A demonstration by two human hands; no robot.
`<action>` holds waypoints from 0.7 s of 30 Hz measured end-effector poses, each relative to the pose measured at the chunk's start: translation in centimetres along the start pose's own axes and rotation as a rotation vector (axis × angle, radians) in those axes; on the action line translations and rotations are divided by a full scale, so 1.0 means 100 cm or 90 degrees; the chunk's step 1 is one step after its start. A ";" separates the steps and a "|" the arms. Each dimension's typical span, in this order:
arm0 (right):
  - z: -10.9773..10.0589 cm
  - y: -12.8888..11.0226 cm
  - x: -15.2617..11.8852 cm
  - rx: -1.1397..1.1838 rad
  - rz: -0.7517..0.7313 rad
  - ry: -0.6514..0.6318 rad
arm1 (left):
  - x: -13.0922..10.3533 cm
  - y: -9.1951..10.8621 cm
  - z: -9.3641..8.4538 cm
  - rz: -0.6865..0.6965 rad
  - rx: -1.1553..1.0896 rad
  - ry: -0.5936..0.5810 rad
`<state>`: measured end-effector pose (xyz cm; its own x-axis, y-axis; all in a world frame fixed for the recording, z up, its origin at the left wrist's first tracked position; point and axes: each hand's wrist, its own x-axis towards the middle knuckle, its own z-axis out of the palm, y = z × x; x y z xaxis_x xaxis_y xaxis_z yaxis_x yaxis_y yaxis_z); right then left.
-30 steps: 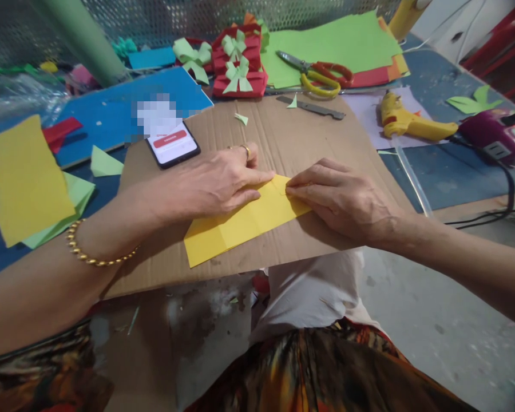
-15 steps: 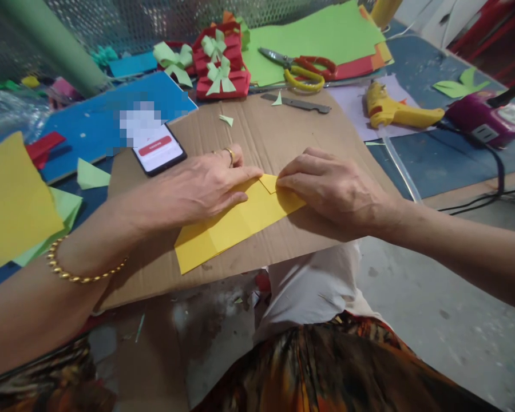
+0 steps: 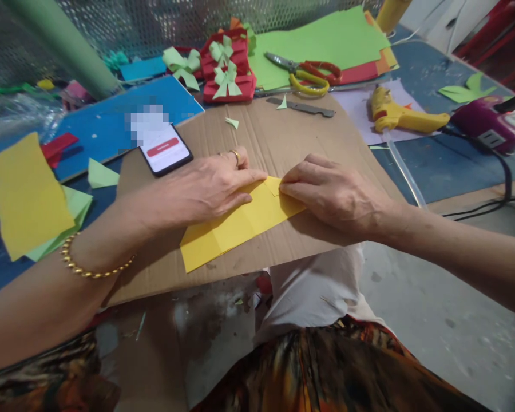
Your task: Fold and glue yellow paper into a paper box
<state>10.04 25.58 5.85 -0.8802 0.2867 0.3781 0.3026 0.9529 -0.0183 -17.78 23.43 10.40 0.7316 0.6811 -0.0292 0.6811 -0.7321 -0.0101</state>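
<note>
A folded strip of yellow paper point(image 3: 225, 233) lies slantwise on a brown cardboard sheet point(image 3: 266, 129). My left hand point(image 3: 214, 186) rests over its far edge, thumb and forefinger pressing on the paper, the other fingers curled beyond it. Close to that forefinger's tip is a small folded-over corner. My right hand point(image 3: 326, 191) pinches the paper's right part between thumb and bent fingers; its hidden fingertips cover that end. Part of the paper's upper edge is under my left hand.
A phone point(image 3: 171, 154) lies left of my hands. Behind are scissors point(image 3: 309, 83), a grey blade point(image 3: 304, 107) and red paper pieces with pale green bows point(image 3: 227, 80). A yellow glue gun point(image 3: 407, 117) lies right; yellow paper point(image 3: 30, 200) lies far left. The cardboard's front edge overhangs my lap.
The whole view has shifted slightly, so everything appears a little further right. Both hands keep nearly the same place on the yellow paper.
</note>
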 end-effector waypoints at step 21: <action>-0.001 0.024 0.023 0.062 0.018 -0.068 | 0.004 0.021 0.005 0.031 0.159 0.053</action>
<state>8.77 28.48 6.74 -0.9073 0.3176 0.2756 0.2956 0.9478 -0.1193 -16.03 22.16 9.87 0.7706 0.6356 0.0461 0.6240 -0.7378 -0.2574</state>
